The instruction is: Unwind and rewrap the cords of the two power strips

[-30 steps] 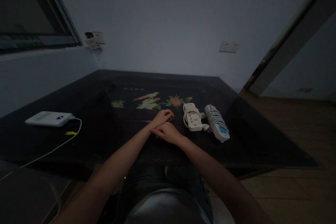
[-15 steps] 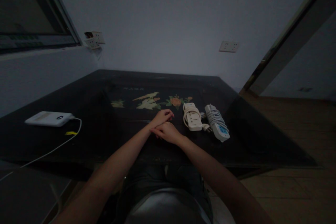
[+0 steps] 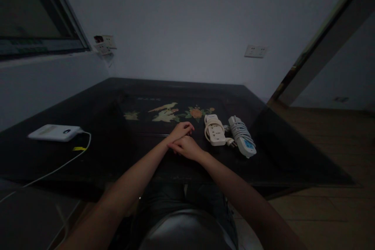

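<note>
My left hand (image 3: 181, 129) rests on the dark table (image 3: 140, 164) with its fingers loosely curled and nothing seen in them. Crossing against its wrist lies my right hand (image 3: 187, 147), fingers closed and partly hidden, thumb side toward me. Right of both hands, and apart from them, is a white power strip (image 3: 216, 134) with its cord looped round it and its plug (image 3: 231, 141) beside it. A second power strip (image 3: 242, 138), with blue sockets and a grey cord wound about it, lies further right.
At the left of the table lies a white power bank-like device (image 3: 54, 133) with a white cable (image 3: 67, 162) running off the front edge. A yellow tag (image 3: 79, 149) is near it. Wall sockets (image 3: 255, 51) are behind the table. Painted birds and flowers (image 3: 195, 113) decorate the tabletop.
</note>
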`<control>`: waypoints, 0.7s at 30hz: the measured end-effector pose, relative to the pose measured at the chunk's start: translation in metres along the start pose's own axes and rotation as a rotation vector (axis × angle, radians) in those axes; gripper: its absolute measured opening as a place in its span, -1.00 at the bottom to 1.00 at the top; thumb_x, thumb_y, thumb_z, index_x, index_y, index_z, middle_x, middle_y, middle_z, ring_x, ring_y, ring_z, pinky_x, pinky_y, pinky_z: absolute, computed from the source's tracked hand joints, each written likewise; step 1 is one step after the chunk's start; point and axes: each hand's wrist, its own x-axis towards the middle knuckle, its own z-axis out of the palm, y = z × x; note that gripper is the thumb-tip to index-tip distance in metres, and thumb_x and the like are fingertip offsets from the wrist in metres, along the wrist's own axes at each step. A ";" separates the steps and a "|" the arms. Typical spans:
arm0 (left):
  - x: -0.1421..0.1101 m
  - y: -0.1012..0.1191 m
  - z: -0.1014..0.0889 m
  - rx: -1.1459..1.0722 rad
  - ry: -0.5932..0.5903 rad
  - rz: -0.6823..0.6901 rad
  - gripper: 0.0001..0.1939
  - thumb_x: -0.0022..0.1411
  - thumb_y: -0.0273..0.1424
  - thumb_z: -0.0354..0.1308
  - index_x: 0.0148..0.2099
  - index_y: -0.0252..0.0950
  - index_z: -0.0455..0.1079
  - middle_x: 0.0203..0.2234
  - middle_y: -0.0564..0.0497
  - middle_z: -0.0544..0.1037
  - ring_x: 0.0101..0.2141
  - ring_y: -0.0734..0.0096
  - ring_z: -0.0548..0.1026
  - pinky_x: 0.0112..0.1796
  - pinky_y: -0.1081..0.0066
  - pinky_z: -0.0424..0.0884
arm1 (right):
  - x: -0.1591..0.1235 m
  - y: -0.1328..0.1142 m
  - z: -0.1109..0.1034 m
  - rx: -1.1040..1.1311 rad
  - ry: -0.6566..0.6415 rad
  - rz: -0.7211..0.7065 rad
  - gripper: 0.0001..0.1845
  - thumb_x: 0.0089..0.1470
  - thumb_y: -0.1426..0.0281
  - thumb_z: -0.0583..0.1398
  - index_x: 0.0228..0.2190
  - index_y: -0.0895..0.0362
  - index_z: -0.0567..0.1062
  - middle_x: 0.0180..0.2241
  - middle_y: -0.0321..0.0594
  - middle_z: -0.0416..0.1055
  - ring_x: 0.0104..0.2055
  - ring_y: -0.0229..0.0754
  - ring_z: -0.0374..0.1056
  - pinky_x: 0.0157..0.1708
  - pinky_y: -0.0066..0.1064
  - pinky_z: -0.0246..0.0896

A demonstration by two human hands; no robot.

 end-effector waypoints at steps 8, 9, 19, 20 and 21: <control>0.000 0.001 0.000 0.014 0.001 -0.008 -0.80 0.15 -0.32 0.01 -0.38 -0.33 0.38 -0.61 0.11 0.38 -0.55 0.53 0.34 -0.47 0.52 0.26 | 0.001 0.002 0.002 -0.013 -0.014 0.000 -0.47 0.21 0.12 0.05 -0.58 0.18 0.54 -0.66 -0.30 0.38 -0.55 -0.35 0.27 -0.46 -0.52 -0.03; 0.000 0.001 0.000 0.014 0.001 -0.008 -0.80 0.15 -0.33 0.01 -0.38 -0.33 0.38 -0.61 0.11 0.38 -0.55 0.53 0.34 -0.47 0.52 0.26 | 0.001 0.002 0.002 -0.017 -0.012 -0.005 -0.48 0.21 0.12 0.05 -0.58 0.17 0.54 -0.66 -0.30 0.39 -0.55 -0.34 0.27 -0.45 -0.52 -0.02; -0.002 0.002 0.001 0.013 0.007 0.000 -0.80 0.16 -0.33 0.01 -0.38 -0.34 0.38 -0.61 0.10 0.38 -0.55 0.53 0.35 -0.47 0.51 0.27 | 0.000 -0.002 0.000 -0.027 0.012 -0.035 -0.53 0.23 0.19 0.06 -0.55 0.18 0.54 -0.61 -0.28 0.43 -0.52 -0.33 0.32 -0.46 -0.52 -0.02; -0.002 0.003 0.001 0.015 0.006 -0.002 -0.80 0.16 -0.33 0.01 -0.38 -0.34 0.38 -0.61 0.10 0.38 -0.55 0.53 0.34 -0.47 0.51 0.27 | 0.000 -0.002 0.000 -0.032 0.010 -0.034 -0.54 0.23 0.20 0.06 -0.56 0.18 0.54 -0.61 -0.28 0.44 -0.51 -0.33 0.32 -0.46 -0.52 -0.02; -0.002 0.003 0.001 0.018 0.006 -0.004 -0.79 0.16 -0.33 0.01 -0.38 -0.35 0.38 -0.61 0.10 0.38 -0.55 0.53 0.34 -0.47 0.51 0.26 | 0.000 -0.003 -0.001 -0.035 0.004 -0.033 -0.54 0.23 0.21 0.06 -0.56 0.18 0.54 -0.60 -0.28 0.44 -0.51 -0.33 0.32 -0.46 -0.52 -0.03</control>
